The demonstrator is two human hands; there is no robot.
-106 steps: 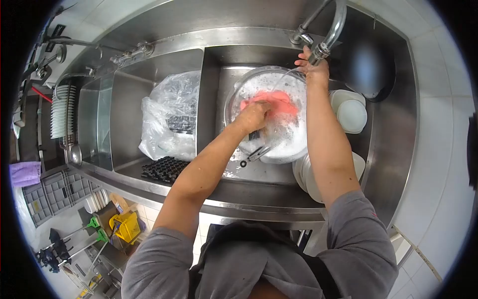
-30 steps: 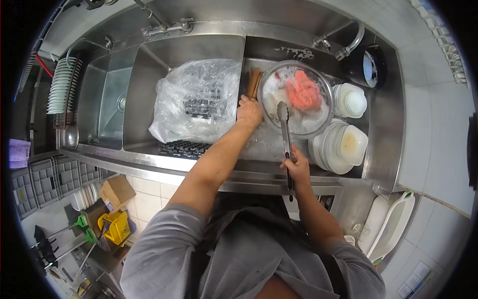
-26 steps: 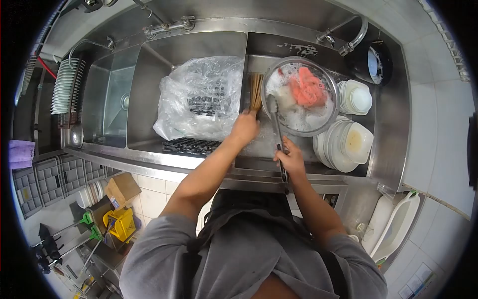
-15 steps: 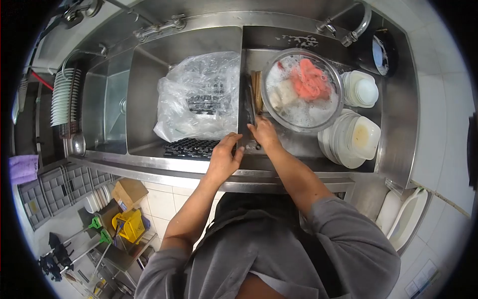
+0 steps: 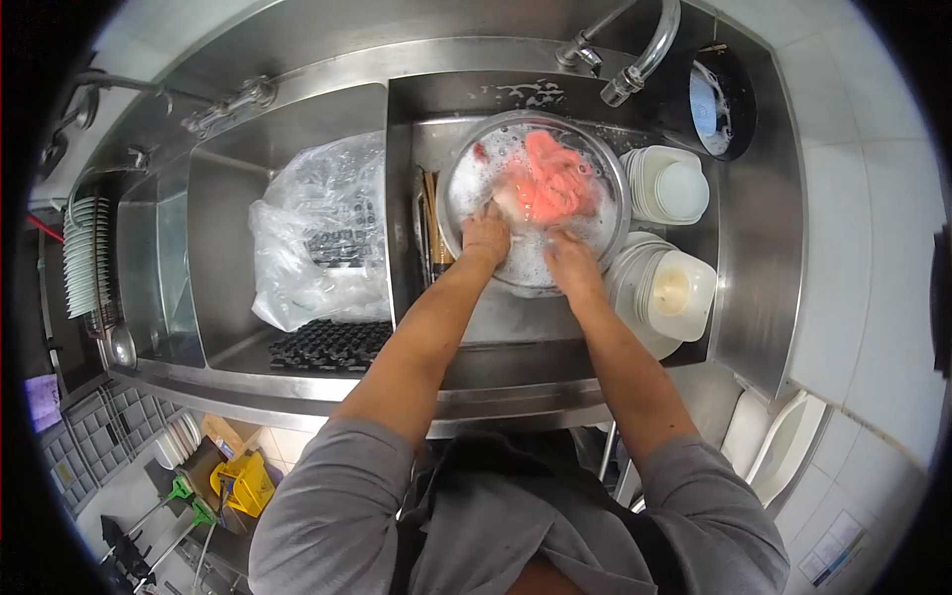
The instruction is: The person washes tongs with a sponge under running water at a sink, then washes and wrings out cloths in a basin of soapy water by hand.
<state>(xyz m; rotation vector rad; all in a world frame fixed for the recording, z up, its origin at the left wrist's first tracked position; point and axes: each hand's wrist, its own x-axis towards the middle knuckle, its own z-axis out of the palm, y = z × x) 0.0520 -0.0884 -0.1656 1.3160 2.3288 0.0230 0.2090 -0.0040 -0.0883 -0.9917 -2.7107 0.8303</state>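
Observation:
A round basin (image 5: 622, 188) of foamy water stands in the right-hand sink, with a crumpled coral-pink cloth (image 5: 555, 177) in its suds. Beside the cloth, a pale beige lump (image 5: 507, 201) is half sunk in foam. My left hand (image 5: 485, 238) dips into the basin's left side, close to that lump; foam covers the fingertips. At the front right of the basin, my right hand (image 5: 572, 266) reaches into the suds below the cloth, its fingers blurred and partly hidden. What either hand grips, if anything, does not show.
Stacked white bowls (image 5: 682, 190) and more white dishes (image 5: 684, 296) line the sink's right side. Chopsticks (image 5: 432, 223) lie left of the basin. Clear plastic (image 5: 307, 228) and a black mat (image 5: 330, 344) occupy the middle sink. A faucet (image 5: 635, 74) and black pot (image 5: 736, 109) stand behind.
Both hands have left the sink divider and the utensils beside the basin and moved right into the foamy water. The camera view has shifted, so the sinks appear further left.

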